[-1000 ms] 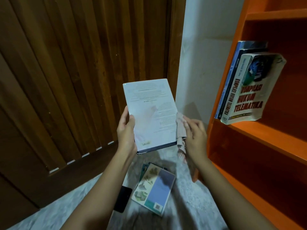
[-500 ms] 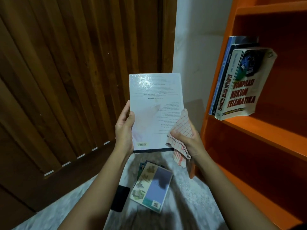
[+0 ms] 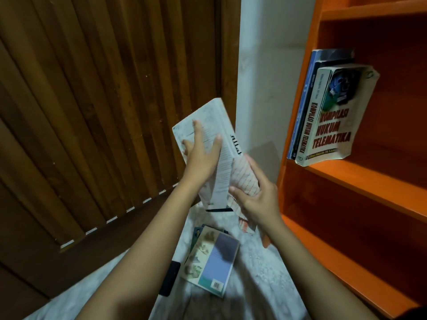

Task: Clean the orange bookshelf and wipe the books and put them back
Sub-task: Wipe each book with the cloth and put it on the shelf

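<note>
Left hand (image 3: 201,155) flat on white book (image 3: 213,115); right hand (image 3: 258,202) grips cloth (image 3: 245,176). Shelved books (image 3: 332,125) lean in bookshelf (image 3: 369,176); floor books (image 3: 215,257) below.

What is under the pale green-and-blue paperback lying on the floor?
A dark teal book pokes out beneath the pale green-and-blue paperback at its upper left corner. The rest of it, and anything lower, is covered.

Dim, warm, low light. Left: dark wood slat door (image 3: 104,100) with vertical slats and small bright gaps at the slat bottoms, above a plain bottom rail (image 3: 46,266). Centre: narrow white wall (image 3: 265,65) between the door frame and the orange shelf unit (image 3: 360,174); faint scuffs, a shadow low down. Floor (image 3: 261,280): pale, mottled grey-white. The shelf unit fills the right side, dark inside.
</note>
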The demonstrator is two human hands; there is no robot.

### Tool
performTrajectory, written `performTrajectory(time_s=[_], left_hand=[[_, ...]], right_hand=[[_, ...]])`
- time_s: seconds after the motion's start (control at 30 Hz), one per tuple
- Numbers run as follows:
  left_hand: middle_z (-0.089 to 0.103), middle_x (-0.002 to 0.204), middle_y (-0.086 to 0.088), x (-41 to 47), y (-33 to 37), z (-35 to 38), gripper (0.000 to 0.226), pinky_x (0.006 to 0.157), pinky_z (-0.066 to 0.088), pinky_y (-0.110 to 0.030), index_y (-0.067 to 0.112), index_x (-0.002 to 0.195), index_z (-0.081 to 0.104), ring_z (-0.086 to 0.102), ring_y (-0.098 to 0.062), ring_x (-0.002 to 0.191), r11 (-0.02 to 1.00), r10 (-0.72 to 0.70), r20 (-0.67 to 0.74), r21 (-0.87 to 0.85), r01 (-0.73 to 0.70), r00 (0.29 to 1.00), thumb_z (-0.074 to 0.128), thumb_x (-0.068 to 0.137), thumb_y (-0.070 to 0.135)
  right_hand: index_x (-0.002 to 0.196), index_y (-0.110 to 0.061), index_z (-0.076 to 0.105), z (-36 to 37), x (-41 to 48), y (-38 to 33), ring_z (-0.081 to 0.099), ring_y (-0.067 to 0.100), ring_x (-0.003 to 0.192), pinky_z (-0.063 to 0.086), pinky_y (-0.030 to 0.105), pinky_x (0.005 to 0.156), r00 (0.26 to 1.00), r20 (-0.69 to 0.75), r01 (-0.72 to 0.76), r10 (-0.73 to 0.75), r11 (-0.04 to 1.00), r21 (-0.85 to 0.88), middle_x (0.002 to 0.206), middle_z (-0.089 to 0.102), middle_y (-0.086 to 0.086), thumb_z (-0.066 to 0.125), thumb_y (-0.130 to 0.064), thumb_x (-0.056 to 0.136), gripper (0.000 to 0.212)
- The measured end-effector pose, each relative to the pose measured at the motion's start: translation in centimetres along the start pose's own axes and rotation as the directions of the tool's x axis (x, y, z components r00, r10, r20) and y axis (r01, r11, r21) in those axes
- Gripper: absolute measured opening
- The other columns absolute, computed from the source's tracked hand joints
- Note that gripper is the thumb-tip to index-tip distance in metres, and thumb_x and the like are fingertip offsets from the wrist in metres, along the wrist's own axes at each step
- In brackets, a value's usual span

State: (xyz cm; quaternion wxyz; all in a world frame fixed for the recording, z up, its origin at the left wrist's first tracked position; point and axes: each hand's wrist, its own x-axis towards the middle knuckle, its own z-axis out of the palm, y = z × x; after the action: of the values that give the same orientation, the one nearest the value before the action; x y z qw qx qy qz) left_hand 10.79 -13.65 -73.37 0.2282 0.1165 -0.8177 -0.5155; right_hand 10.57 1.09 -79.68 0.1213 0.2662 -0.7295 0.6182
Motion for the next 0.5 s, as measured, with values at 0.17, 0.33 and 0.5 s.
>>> performTrajectory(time_s=[0.17, 0.33, 0.5], left_hand=[[0.022, 0.152, -0.012, -1.4, 0.6, 0.4, 0.112, 0.098, 0.040, -0.047, 0.044, 0.143, -0.020, 0.037, -0.033, 0.131, 0.998, -0.060, -0.149, 0.014, 0.063, 0.987, 0.065, 0.073, 0.064], [0.034, 0.145, -0.006, -1.7, 0.3, 0.8, 0.096, 0.059, 0.041, -0.011, 0.026, 0.148, -0.017, 0.048, -0.005, 0.086, 0.997, -0.061, -0.220, 0.042, 0.072, 0.974, 0.060, 0.091, 0.029], [0.038, 0.143, -0.010, -1.4, 0.4, 0.2, 0.083, 0.071, 0.052, -0.025, 0.022, 0.150, -0.007, 0.058, -0.021, 0.105, 0.991, -0.134, -0.327, -0.035, 0.130, 0.935, 0.054, 0.094, 0.025]], right_hand=[[0.138, -0.045, 0.033, 0.0, -1.1, 0.2, 0.048, 0.002, 0.115, 0.041, 0.018, 0.092, 0.995, 0.084, 0.073, -0.053, 0.964, -0.256, 0.128, 0.053, -0.016, 0.077, -0.015, 0.074, 0.084], [0.142, -0.036, 0.039, 0.6, -2.0, 0.5, 0.062, 0.019, 0.103, 0.041, 0.019, 0.075, 0.986, 0.115, 0.154, -0.118, 0.905, -0.397, 0.120, 0.064, 0.001, 0.065, -0.022, 0.075, 0.073], [0.141, -0.026, 0.044, 1.4, -1.6, -0.4, 0.065, 0.033, 0.077, 0.045, 0.028, 0.057, 0.946, 0.201, 0.325, -0.256, 0.701, -0.635, 0.104, 0.066, 0.011, 0.065, -0.026, 0.068, 0.075]])
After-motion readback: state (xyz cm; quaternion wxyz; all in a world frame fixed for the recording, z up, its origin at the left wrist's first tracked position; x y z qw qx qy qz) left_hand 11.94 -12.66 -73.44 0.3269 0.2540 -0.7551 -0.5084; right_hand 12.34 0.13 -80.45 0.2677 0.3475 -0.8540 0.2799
